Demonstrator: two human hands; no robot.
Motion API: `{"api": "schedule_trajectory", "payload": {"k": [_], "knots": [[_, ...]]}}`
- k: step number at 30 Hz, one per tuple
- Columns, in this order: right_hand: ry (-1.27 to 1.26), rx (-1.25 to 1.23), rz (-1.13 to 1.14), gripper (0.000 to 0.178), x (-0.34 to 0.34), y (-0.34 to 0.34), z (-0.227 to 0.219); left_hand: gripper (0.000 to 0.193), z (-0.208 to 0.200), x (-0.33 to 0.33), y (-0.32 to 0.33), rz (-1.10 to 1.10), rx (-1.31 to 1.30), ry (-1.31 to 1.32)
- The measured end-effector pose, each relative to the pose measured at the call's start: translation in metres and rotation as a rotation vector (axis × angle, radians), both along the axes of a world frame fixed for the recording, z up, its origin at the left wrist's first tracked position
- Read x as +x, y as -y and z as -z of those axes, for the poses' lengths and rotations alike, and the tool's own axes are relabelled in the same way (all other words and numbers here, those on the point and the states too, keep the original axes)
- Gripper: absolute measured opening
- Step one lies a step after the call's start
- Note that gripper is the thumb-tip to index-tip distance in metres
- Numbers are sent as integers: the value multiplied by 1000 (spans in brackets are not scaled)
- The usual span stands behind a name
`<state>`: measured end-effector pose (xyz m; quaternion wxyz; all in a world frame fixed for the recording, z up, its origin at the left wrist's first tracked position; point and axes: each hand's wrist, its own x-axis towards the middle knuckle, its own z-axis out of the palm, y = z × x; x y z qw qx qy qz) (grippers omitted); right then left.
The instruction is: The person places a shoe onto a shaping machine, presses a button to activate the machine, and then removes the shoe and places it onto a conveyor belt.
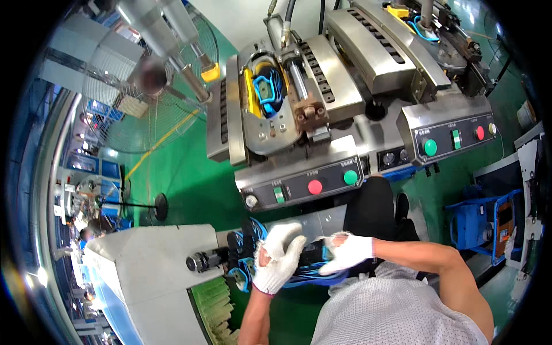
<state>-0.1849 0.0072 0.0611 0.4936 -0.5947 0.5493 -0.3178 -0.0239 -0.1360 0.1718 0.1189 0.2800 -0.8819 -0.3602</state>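
Note:
My left hand (280, 257), in a white knit glove, is raised over a pile of black pieces with blue edging (244, 267); they look like shoe parts, but I cannot make out their exact kind. Its fingers stretch out and hold nothing that I can see. Facing it, my right hand (348, 251), also gloved, has its fingers apart and pointing left, slightly blurred. Blue cords or edges (310, 276) show below and between the two hands, above my lap. Ahead, a metal press (270, 126) holds a blue-and-black piece (269, 92) beside a yellow block (251, 92).
Control panels with green and red buttons (315, 187) face me. A white board (155, 276) stands at left, beside a dark cylindrical part (206, 260) and a green bristly strip (214, 310). A large fan (144, 109) is at far left; a blue crate (480, 224) is at right.

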Motion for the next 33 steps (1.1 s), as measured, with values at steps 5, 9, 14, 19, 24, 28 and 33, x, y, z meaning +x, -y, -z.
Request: {"api": "schedule_trajectory", "payload": {"k": [5,9,14,19,24,28,33], "knots": [[290,114,314,79,-64,-82,-16,58,-38,-138,115,0,-366,-165],[668,-45,620,73,-76,-119,-33,86,-11,-241,222,-187,-495,39],[1033,-37,975,96,-65,-158,-21,94,48,-339,275,-384,-488,287],[953,-33,1149,102,-47,-183,13,85,31,-354,297,-261,-424,379],[1332,87,1139,88,-43,-200,29,82,-31,-302,306,-256,-521,127],[1349,-39,1125,83,-56,-157,-13,60,-70,-196,237,-270,-415,-246],[968,-56,1240,77,-64,-98,-32,58,-37,-34,126,-396,-267,-270]]}}
